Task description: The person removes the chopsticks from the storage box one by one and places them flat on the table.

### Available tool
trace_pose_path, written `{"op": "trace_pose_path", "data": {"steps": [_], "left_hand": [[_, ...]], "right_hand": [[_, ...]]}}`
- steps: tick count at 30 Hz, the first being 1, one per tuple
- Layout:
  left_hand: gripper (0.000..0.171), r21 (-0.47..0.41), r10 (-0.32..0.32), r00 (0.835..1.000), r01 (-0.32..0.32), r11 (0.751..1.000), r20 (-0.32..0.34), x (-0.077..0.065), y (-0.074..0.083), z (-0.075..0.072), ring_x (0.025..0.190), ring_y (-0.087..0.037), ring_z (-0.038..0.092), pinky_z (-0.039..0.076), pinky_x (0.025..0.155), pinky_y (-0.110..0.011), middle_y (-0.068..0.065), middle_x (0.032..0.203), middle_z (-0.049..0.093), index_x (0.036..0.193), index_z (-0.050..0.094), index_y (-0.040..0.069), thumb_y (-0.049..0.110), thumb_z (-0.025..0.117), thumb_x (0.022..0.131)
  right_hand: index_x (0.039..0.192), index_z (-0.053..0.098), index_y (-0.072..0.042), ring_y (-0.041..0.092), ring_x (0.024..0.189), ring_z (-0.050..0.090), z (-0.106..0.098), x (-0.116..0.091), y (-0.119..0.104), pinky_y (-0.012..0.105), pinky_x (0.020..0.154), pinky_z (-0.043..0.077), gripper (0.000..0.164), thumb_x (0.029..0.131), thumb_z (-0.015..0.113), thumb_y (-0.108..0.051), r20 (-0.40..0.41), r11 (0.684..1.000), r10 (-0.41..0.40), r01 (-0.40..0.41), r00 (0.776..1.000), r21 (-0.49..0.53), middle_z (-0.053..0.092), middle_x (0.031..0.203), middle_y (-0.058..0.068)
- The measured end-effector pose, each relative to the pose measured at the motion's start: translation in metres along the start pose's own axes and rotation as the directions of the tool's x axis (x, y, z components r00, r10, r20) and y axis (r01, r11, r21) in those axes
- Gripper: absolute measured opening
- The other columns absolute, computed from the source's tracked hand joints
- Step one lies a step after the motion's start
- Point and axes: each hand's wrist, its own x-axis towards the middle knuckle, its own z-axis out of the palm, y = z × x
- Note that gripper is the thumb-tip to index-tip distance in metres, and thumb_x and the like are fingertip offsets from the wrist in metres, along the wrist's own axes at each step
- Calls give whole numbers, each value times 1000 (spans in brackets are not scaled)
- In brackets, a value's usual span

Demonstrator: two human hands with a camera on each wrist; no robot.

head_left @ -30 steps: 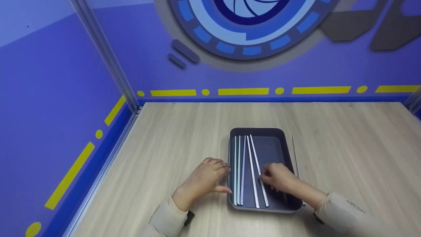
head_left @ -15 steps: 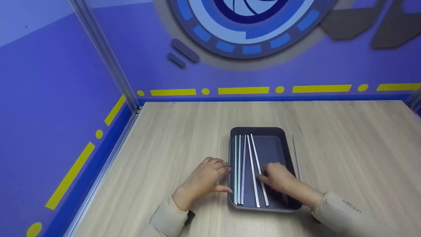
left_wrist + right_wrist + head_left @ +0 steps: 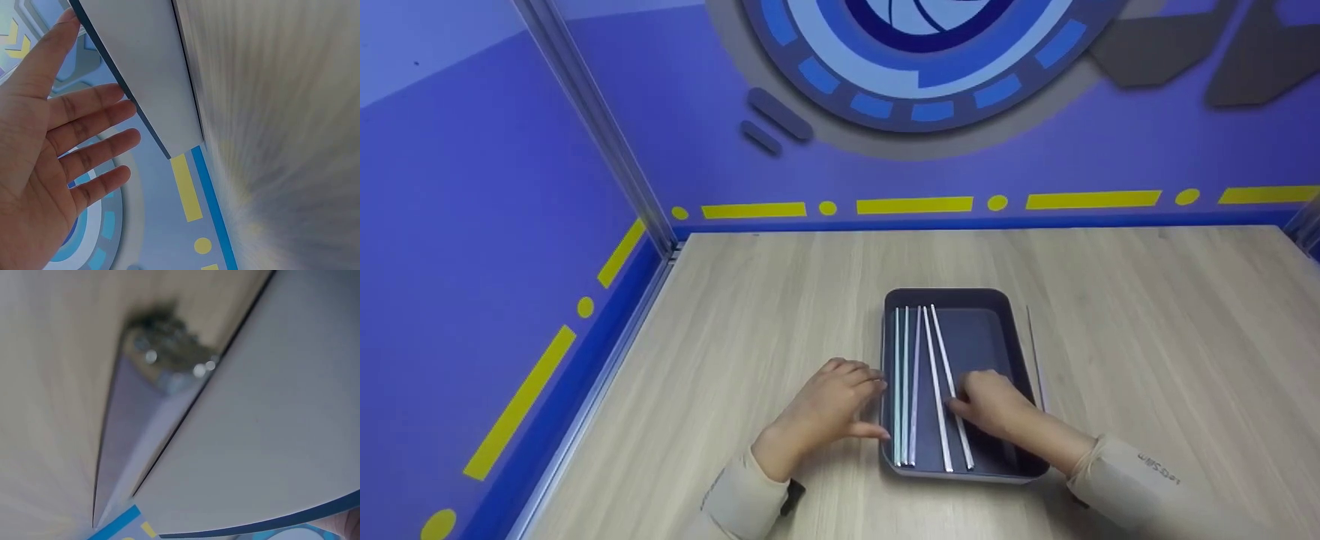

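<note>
A dark rectangular tray holds several metal chopsticks lying lengthwise. Two greenish chopsticks and a lilac one lie along its left side; a silver chopstick slants beside them. My right hand is inside the tray, fingers curled, thumb and fingertips pinching the rightmost silver chopstick; the fingertips are partly hidden. My left hand touches the tray's left side with its fingers straight and spread, as the left wrist view shows against the pale outer wall.
Another lilac chopstick lies on the table just outside the tray's right side; its blurred near end looms large in the right wrist view. The wooden table meets blue printed walls at the back and left.
My right hand has shifted very slightly left, its thumb now farther across the silver chopstick. The left hand stays at the tray's side, and the chopsticks look nearly unmoved.
</note>
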Motion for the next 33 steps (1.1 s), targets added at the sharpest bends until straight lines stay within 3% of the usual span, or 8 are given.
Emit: {"op": "trace_pose_path", "data": {"steps": [12, 20, 33], "left_hand": [[67, 12, 2, 1000, -2, 1000, -24, 0, 0, 1, 114, -14, 60, 45, 101, -31, 3, 123, 67, 116, 67, 16, 69, 58, 75], [67, 7, 1, 1000, -1, 1000, -20, 0, 0, 1, 114, -15, 60, 45, 101, -31, 2, 124, 67, 116, 67, 16, 68, 59, 75], [69, -3, -3, 1000, 2, 1000, -18, -1, 0, 1, 115, -15, 60, 45, 102, -31, 2, 124, 66, 117, 67, 15, 69, 58, 75]], "right_hand": [[54, 49, -11, 13, 48, 42, 1, 2, 4, 28, 46, 36, 33, 82, 67, -14, -7, 1000, -2, 2, 1000, 26, 46, 50, -3], [56, 52, -10, 7, 37, 46, -3, 1, 8, 24, 39, 40, 30, 83, 66, -13, 25, 994, 29, -32, 999, 106, 52, 45, 0], [60, 51, -9, 5, 35, 45, -9, 0, 14, 23, 34, 43, 26, 83, 61, -10, 56, 979, 48, -58, 997, 195, 52, 47, -1]]}}
